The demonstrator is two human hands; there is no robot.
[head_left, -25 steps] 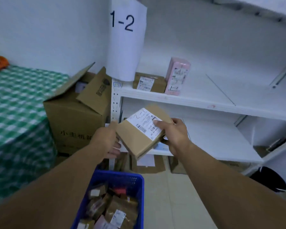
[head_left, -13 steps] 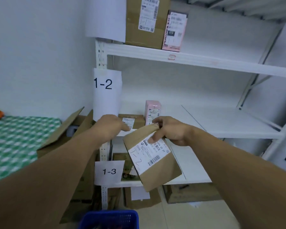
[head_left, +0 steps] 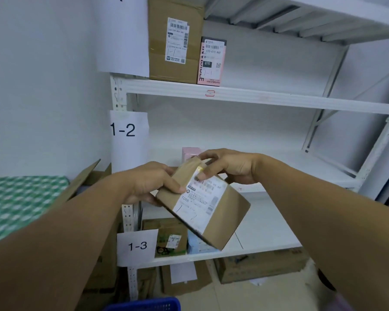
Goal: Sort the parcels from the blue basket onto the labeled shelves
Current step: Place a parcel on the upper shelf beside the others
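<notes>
A brown cardboard parcel (head_left: 213, 212) with a white shipping label is held tilted in front of the white rack. My left hand (head_left: 151, 185) grips its left edge. My right hand (head_left: 227, 167) pinches its top end. Behind them is the shelf with the sign "1-2" (head_left: 127, 131), where a pink parcel (head_left: 190, 152) stands mostly hidden by my hands. Only the rim of the blue basket (head_left: 148, 306) shows at the bottom edge.
The shelf above carries a tall brown box (head_left: 175, 41) and a pink parcel (head_left: 211, 61). The shelf signed "1-3" (head_left: 137, 245) holds a green-printed box (head_left: 171, 239). Open cardboard boxes and a green checked cloth (head_left: 20, 203) are at the left. More boxes lie on the floor under the rack.
My left hand has come back onto the parcel, which has turned and risen a little toward the 1-2 shelf. The view has tilted slightly upward.
</notes>
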